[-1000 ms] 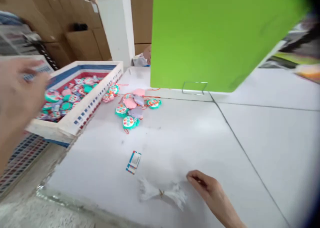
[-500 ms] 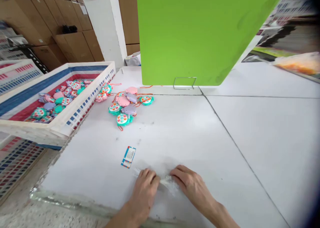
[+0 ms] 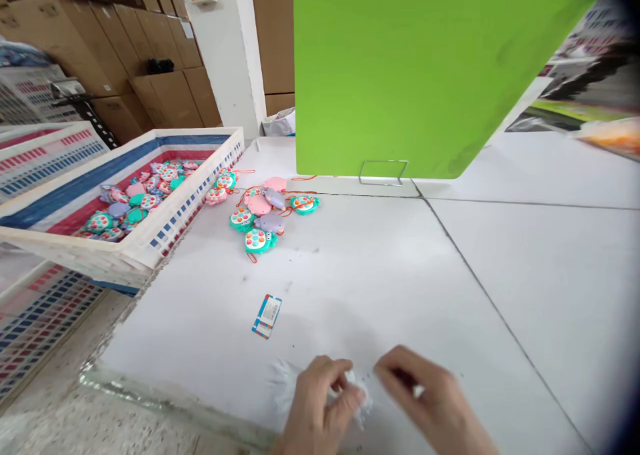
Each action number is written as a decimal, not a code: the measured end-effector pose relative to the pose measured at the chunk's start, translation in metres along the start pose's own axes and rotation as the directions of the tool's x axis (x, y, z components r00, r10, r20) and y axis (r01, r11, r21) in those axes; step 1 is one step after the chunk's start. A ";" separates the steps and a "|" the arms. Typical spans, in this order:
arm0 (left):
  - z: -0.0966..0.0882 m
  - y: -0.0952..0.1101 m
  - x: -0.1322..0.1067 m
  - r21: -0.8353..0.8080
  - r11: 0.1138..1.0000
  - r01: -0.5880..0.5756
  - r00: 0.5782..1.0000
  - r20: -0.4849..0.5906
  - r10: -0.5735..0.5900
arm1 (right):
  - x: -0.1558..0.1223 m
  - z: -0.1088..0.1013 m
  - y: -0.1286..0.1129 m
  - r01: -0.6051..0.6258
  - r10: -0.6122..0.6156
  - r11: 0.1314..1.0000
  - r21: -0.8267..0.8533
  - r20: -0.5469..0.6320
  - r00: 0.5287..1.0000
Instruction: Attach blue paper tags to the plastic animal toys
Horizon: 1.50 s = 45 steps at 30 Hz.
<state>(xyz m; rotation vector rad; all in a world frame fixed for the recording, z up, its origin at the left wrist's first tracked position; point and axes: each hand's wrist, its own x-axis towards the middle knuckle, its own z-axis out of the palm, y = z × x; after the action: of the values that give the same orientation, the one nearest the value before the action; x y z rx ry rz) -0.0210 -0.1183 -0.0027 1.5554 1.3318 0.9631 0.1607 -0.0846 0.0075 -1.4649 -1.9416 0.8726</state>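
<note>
My left hand [image 3: 323, 398] is closed around a bundle of thin, whitish see-through strands [image 3: 283, 383], whose ends fan out on both sides of the fingers. Just right of it, my right hand [image 3: 425, 392] is raised off the bundle, thumb and fingers pinched together and blurred by motion. Whatever it pinches is too small to make out. Beyond the left hand a blue-edged card with a barcode label [image 3: 267, 316] lies flat on the white table [image 3: 380, 262]. Farther off is a loose pile of turtle-shaped pop toys [image 3: 260, 240] in green, pink and purple, with orange cord loops.
A white plastic crate [image 3: 137, 258] with a striped liner stands at the left, holding many similar toys. Upright at the back is a large green board [image 3: 400, 75] with a wire stand [image 3: 383, 172] at its foot. Cardboard boxes [image 3: 170, 98] are stacked behind.
Both hands have come nearer to me. The right hand has drawn away from the bundle to the right, while the left keeps hold of it. The view has shifted slightly.
</note>
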 end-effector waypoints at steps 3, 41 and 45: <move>0.001 0.011 0.011 -0.304 0.904 0.301 0.952 0.047 -0.301 | -0.010 0.030 -0.012 0.104 -0.107 0.994 0.023 0.152 0.983; -0.074 -0.051 0.040 0.558 0.805 0.202 0.957 -0.288 -0.041 | 0.083 0.044 -0.025 0.050 -0.099 0.968 0.246 0.192 0.976; -0.071 -0.060 0.036 0.494 0.860 0.129 0.959 -0.283 0.019 | 0.116 0.092 -0.047 0.184 -0.244 0.956 0.228 0.271 0.931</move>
<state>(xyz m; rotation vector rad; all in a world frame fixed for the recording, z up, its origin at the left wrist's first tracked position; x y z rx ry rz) -0.1027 -0.0701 -0.0340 1.7986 1.9440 0.8553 0.0334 0.0028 -0.0096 -1.0283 -2.1083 1.2000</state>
